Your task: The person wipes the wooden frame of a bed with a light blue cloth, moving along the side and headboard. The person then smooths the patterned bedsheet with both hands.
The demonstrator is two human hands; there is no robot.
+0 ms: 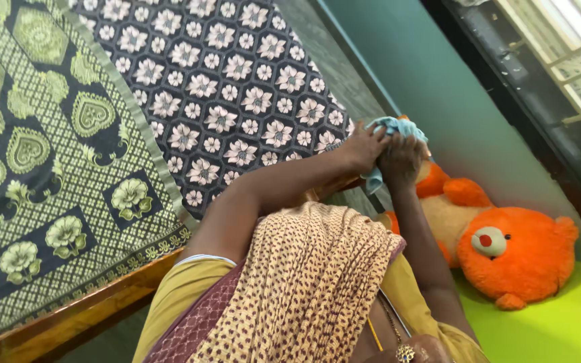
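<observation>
A small light-blue cloth (390, 131) is held right of the frame's centre, gripped between both hands. The left hand (361, 149) is closed on the cloth from the left, its fingers (374, 138) curled and pressed together over the fabric. The right hand (403, 161) is closed on it from the right and below, fingers bent around the cloth (the fingertips themselves are hidden in the folds). A strip of the cloth is seen hanging down between the two hands.

Both forearms are stretched up from the lower centre of the frame, where a beige dotted drape (304, 289) is worn over a yellow garment (183, 289).

Just behind and below the hands, an orange plush toy (512, 252) is lying on its side at the right of the frame, on a bright green surface (559, 329) and against a teal wall (438, 87). A bed takes up the left and upper left, covered by a dark sheet with white flowers (223, 87) and a dark green-patterned blanket (35, 168); its wooden edge (82, 316) is seen at the lower left. A barred window (573, 54) is seen in the upper right corner.
</observation>
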